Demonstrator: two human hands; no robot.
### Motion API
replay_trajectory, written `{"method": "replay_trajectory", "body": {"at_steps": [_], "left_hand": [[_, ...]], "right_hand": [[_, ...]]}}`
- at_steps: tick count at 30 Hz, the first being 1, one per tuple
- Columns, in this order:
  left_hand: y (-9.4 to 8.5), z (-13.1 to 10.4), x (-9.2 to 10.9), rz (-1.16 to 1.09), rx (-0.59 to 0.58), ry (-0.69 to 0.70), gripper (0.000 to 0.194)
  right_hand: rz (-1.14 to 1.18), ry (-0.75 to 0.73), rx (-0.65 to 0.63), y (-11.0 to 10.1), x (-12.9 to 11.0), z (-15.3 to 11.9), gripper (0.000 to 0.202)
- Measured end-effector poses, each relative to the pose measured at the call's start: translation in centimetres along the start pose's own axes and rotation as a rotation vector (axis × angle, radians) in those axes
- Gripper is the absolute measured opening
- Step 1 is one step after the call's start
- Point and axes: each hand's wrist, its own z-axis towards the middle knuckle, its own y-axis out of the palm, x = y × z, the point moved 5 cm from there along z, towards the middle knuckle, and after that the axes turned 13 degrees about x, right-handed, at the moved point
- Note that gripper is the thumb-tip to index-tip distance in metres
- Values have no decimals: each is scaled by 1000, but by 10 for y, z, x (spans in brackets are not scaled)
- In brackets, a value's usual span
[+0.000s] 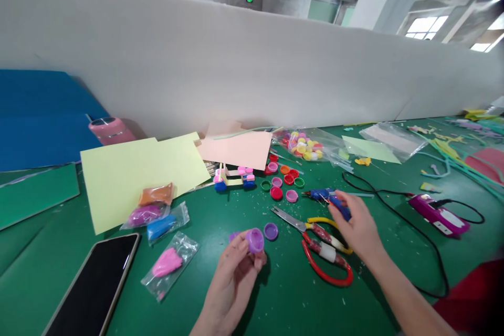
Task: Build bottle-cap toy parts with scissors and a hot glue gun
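My left hand pinches a light purple bottle cap, its hollow side facing up toward me. Another bit of purple shows behind those fingers, too hidden to name. Just right of the hand, a darker purple cap lies on the green table. My right hand is closed around the handle of a blue glue gun, whose nozzle points left. Between my hands rest large scissors with red and yellow handles, blades pointing up-left.
Several coloured caps lie beyond the scissors, beside a small pink and blue assembly. Clay packets and a phone are at left. A black cord runs near a purple power bank. A bag of pompoms sits behind.
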Motion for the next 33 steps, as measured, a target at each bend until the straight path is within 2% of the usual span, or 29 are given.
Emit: {"method": "replay_trajectory", "body": {"at_steps": [4,6,8,11,14,23,29,33], "left_hand": [[-3,1,2,8,-9,27,12],[-5,3,2,5,-22,40,13],[-7,5,2,-4,-43,44,12],[-8,7,3,-7,-54,64,13],[-8,6,3,26,-56,73,13],[-3,0,7,124,-46,90,14],[-5,-1,7,68,46,42,20],[-7,0,5,56,58,25,19]], "right_hand": [[133,-203,-218,29,-72,-26,36],[155,-253,-276,43,-95,-36,45],[159,-272,-305,53,-105,-41,48],[162,-276,-320,58,-108,-42,34],[186,-266,-325,55,-110,-40,22],[409,-245,-493,35,-138,-46,31],[684,-146,-530,37,-135,-42,33],[730,-144,-516,39,-130,-41,37]]}}
